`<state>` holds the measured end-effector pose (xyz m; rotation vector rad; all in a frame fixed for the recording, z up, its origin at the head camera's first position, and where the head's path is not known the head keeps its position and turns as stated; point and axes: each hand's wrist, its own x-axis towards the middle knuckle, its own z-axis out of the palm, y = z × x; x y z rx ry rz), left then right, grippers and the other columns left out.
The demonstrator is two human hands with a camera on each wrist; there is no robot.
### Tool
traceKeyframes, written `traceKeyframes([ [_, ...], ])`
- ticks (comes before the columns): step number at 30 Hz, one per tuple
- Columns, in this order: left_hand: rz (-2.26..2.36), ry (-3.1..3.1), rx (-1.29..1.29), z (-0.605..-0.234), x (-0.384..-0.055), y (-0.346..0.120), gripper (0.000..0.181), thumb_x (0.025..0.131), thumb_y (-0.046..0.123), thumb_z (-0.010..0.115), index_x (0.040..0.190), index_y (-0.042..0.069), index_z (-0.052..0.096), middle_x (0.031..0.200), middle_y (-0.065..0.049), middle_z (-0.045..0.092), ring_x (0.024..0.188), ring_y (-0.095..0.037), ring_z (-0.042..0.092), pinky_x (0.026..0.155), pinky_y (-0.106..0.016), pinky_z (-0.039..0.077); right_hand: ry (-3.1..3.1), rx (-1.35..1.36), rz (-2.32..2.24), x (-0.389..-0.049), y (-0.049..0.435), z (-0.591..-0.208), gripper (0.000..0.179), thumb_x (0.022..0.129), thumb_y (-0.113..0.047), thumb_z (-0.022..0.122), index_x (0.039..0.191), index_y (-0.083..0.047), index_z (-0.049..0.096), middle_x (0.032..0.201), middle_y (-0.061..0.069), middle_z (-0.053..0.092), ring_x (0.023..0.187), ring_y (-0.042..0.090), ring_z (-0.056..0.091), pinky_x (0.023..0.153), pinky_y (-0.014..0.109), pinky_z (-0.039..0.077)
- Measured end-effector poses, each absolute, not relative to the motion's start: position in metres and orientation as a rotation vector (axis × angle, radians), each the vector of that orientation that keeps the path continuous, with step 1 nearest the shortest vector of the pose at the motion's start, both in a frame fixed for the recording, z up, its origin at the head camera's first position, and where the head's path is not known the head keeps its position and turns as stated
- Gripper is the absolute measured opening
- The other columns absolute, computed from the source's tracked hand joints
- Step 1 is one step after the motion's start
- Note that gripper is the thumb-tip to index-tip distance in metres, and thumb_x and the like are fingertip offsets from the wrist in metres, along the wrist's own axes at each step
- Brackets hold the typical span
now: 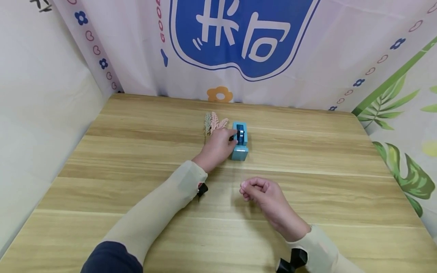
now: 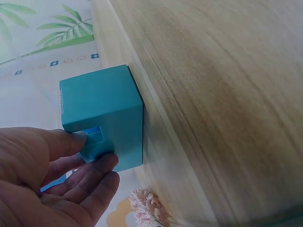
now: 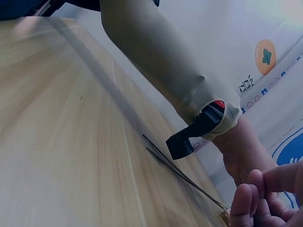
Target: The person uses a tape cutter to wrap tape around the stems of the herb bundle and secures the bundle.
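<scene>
Left hand (image 1: 216, 148) is at the blue tape dispenser (image 1: 240, 153), which sits upright on the wooden table (image 1: 153, 151), just right of the feathery sprigs (image 1: 214, 121). My thumb and fingers bend around the notch in its left side, thumb tip at the opening, by the wheel (image 1: 241, 136) in the slot. Contact looks clear, but I can't tell if I'm pinching the hub or just touching the wall. Right hand (image 1: 264, 195) is nearer me, off the dispenser, thumb against curled fingers, nothing visible in it; a clear strip of tape wouldn't necessarily show. Sprigs lie flat, heads by my left hand, no fingers on the stems. My read: the step in hand is getting control of the dispenser or its wheel at that side notch. Next move calls for light, level force there so the body doesn't tip or skid, and clearance from the sprigs.
</scene>
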<state>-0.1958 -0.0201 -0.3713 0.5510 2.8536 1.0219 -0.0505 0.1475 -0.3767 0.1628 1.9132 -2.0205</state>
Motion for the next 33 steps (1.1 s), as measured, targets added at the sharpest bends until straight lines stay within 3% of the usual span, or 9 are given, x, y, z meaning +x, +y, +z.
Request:
traceKeyframes([
  [3,1.005,2.843,0.542,-0.371,-0.197,-0.019,0.04,0.103,0.013,0.066,0.142,0.003,0.062,0.144,-0.014,0.066,0.13,-0.025,0.066,0.106,-0.039,0.056,1.912,0.164,-2.027,-0.049,0.149,-0.377,0.008,0.101,-0.003,0.063,0.1,0.003,0.068,0.088,-0.004,0.075,0.084,0.008,0.068,0.079,0.021,0.058],
  [8,1.04,2.771,0.577,-0.37,-0.199,-0.023,0.041,0.104,0.013,0.065,0.144,0.001,0.061,0.145,-0.016,0.065,0.13,-0.025,0.066,0.108,-0.04,0.055,1.897,0.17,-2.04,-0.048,0.151,-0.377,0.008,0.102,-0.003,0.062,0.101,0.002,0.068,0.089,-0.004,0.075,0.085,0.008,0.069,0.08,0.021,0.058],
  [11,1.086,2.734,0.567,-0.366,-0.198,-0.031,0.039,0.105,0.012,0.063,0.142,0.001,0.061,0.137,-0.016,0.069,0.117,-0.023,0.07,0.102,-0.038,0.058,1.9,0.179,-2.031,-0.048,0.152,-0.377,0.009,0.102,-0.004,0.063,0.102,0.002,0.068,0.09,-0.003,0.075,0.086,0.008,0.069,0.08,0.021,0.058],
  [14,1.114,2.726,0.467,-0.361,-0.195,-0.043,0.035,0.106,0.012,0.061,0.139,0.001,0.064,0.125,-0.015,0.073,0.095,-0.023,0.069,0.085,-0.036,0.061,1.911,0.194,-2.019,-0.048,0.153,-0.376,0.009,0.102,-0.005,0.063,0.103,0.002,0.069,0.09,-0.003,0.075,0.086,0.009,0.068,0.081,0.021,0.058],
  [17,1.056,2.732,0.337,-0.357,-0.192,-0.057,0.027,0.106,0.014,0.06,0.129,0.001,0.067,0.109,-0.011,0.072,0.077,-0.021,0.062,0.068,-0.032,0.056,1.913,0.209,-2.019,-0.048,0.155,-0.377,0.008,0.102,-0.004,0.063,0.102,0.001,0.069,0.089,-0.004,0.075,0.085,0.009,0.068,0.081,0.021,0.058],
  [20,0.907,2.758,0.263,-0.356,-0.189,-0.073,0.018,0.106,0.016,0.059,0.097,0.003,0.067,0.081,-0.006,0.061,0.064,-0.017,0.052,0.056,-0.029,0.046,1.909,0.214,-2.026,-0.047,0.156,-0.378,0.007,0.102,-0.003,0.062,0.1,-0.001,0.069,0.087,-0.005,0.074,0.085,0.009,0.068,0.08,0.021,0.058],
  [24,0.762,2.761,0.236,-0.362,-0.185,-0.089,0.042,0.103,0.013,0.06,0.063,0.011,0.046,0.057,0.002,0.037,0.05,-0.013,0.038,0.049,-0.027,0.036,1.909,0.206,-2.033,-0.047,0.158,-0.378,0.006,0.102,-0.003,0.063,0.1,-0.002,0.069,0.088,-0.005,0.074,0.085,0.009,0.068,0.08,0.021,0.058],
  [28,0.736,2.696,0.195,-0.367,-0.182,-0.093,0.049,0.099,0.01,0.063,0.057,0.015,0.039,0.053,0.005,0.03,0.047,-0.012,0.034,0.048,-0.026,0.035,1.899,0.198,-2.04,-0.047,0.159,-0.377,0.007,0.102,-0.003,0.062,0.1,-0.001,0.068,0.088,-0.005,0.074,0.086,0.008,0.068,0.081,0.021,0.058],
  [33,0.712,2.659,0.164,-0.369,-0.18,-0.089,0.038,0.096,0.008,0.065,0.066,0.012,0.044,0.063,0.0,0.04,0.053,-0.014,0.042,0.051,-0.026,0.039,1.89,0.198,-2.042,-0.046,0.159,-0.377,0.007,0.102,-0.003,0.062,0.1,-0.002,0.068,0.088,-0.006,0.074,0.086,0.008,0.068,0.08,0.02,0.058],
])
